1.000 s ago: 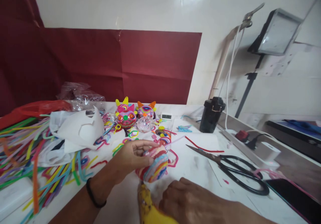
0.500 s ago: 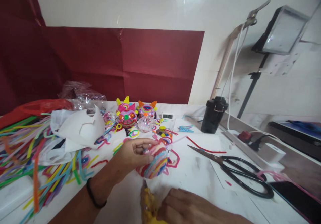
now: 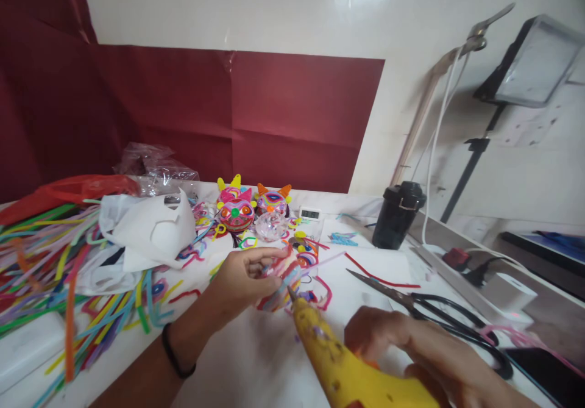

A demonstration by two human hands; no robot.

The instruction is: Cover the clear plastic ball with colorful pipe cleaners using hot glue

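Note:
My left hand (image 3: 247,280), with a black band on its wrist, pinches a ball covered in coloured stripes (image 3: 278,301) between thumb and fingers. In my right hand (image 3: 388,341) is a yellow hot glue gun (image 3: 333,353), its body stained with spots. The metal nozzle points up and left, right at the lower right side of the ball; whether it touches cannot be made out. Behind the ball lies a colourful cut-out with an eye pattern (image 3: 305,260), partly covered. A pink pipe cleaner (image 3: 325,292) curls beside it.
Large black-handled scissors (image 3: 411,301) lie at right, near a black bottle (image 3: 397,216), a power strip (image 3: 484,292) and a phone (image 3: 543,365). Several pipe cleaners (image 3: 86,310) and white paper (image 3: 153,231) cover the left. Finished decorated balls (image 3: 235,213) sit at the back.
My right hand has raised the glue gun from the bottom edge, bringing its nozzle up to the ball. My left hand has kept hold of the ball and turned it slightly.

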